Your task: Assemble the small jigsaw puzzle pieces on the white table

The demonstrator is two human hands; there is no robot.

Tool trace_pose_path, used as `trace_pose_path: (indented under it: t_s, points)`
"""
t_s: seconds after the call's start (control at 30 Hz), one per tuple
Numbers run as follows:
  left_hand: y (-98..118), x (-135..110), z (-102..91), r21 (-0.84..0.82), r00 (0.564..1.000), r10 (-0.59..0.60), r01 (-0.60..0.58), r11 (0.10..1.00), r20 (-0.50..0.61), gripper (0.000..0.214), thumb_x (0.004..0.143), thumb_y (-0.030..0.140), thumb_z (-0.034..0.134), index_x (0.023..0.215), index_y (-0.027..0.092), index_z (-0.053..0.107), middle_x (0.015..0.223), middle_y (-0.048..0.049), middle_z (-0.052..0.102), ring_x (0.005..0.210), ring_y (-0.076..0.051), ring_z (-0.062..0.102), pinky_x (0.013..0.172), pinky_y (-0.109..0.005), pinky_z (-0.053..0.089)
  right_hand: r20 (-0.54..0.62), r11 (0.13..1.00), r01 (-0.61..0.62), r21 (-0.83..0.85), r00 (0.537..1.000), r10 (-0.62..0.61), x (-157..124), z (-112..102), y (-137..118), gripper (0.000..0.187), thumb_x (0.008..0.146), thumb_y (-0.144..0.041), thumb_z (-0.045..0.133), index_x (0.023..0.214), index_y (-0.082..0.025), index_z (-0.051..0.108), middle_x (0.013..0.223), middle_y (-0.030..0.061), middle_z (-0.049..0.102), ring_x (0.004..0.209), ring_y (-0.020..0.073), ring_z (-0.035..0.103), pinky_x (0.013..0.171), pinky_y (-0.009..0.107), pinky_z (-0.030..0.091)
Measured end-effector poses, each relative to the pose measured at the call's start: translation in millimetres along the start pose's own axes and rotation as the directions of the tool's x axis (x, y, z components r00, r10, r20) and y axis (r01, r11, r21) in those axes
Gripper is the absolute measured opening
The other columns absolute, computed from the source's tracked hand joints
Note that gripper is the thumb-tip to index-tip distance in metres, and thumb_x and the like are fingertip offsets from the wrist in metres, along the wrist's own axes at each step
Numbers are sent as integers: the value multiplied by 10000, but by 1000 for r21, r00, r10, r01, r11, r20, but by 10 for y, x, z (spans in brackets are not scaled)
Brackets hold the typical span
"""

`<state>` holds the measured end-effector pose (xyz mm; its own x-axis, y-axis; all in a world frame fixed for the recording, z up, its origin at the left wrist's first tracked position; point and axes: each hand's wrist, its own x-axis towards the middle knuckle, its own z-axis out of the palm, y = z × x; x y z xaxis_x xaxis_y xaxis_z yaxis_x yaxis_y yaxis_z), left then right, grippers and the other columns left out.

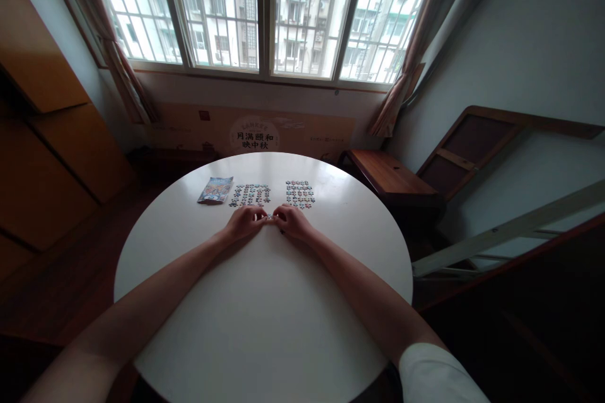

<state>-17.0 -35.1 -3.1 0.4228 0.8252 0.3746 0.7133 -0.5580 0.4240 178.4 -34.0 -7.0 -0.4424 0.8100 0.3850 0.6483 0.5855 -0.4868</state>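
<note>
Both my hands meet near the middle of a round white table (265, 321). My left hand (246, 221) and my right hand (292, 221) are closed in pinches from either side on a small puzzle piece (270, 216). Whether it is one piece or two joined ones is too small to tell. Just beyond my left hand lies a group of loose jigsaw pieces (250, 195). A second group of jigsaw pieces (299, 194) is laid out in rows beyond my right hand.
A colourful picture packet (215, 190) lies left of the pieces. Past the table's right edge stands a low wooden table (392, 173), with a folded wooden frame (466, 145) against the wall. A long printed box (297, 129) rests below the barred window.
</note>
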Motion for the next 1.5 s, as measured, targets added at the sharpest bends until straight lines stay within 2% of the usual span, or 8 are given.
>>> trace_pose_path:
  t_s: [1.5]
  points:
    - [-33,-1,24,-58,1000,18,-18,998,5,231,798,356,555,806,180,704,676,-10,663,593,-110,574,583,-198,403,-8,1000,16,2,1000,-16,1,22,26,118,811,-201,562,851,-158,665,747,19,551,663,110,473,634,217,336]
